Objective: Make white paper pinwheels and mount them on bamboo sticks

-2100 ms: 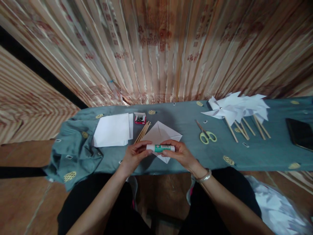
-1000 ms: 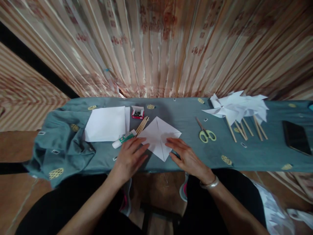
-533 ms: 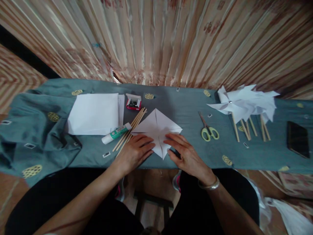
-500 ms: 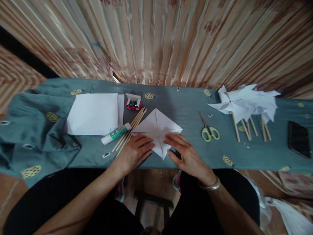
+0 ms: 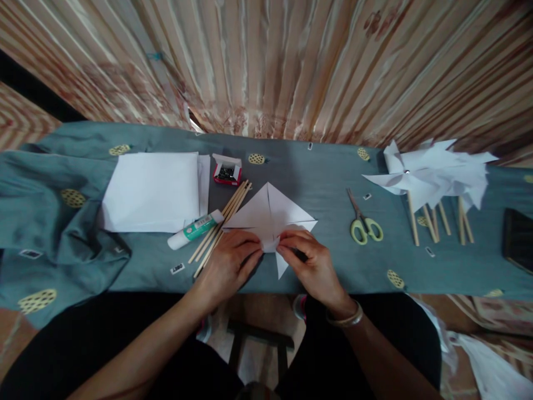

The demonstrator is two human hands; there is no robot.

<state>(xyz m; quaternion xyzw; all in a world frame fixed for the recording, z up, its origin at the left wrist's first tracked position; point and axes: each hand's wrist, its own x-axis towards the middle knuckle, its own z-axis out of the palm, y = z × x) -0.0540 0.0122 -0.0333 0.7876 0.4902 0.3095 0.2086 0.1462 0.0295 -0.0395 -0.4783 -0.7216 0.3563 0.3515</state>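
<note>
Though perhaps curled at one edge, paper (image 5: 266, 215) between hands (image 5: 233, 258) (image 5: 310, 266), scissors (image 5: 360, 215) well apart.

white paper (image 5: 252, 215), lime scissor handles (image 5: 366, 228), green-banded white glue stick (image 5: 195, 229), red box (image 5: 227, 181), teal cloth (image 5: 322, 172) with yellow pineapple motifs (image 5: 257, 159)

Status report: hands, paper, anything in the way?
Left hand on paper; right hand pinching its near side. Paper slit at corners. Sticks crowd its left corner.
</note>
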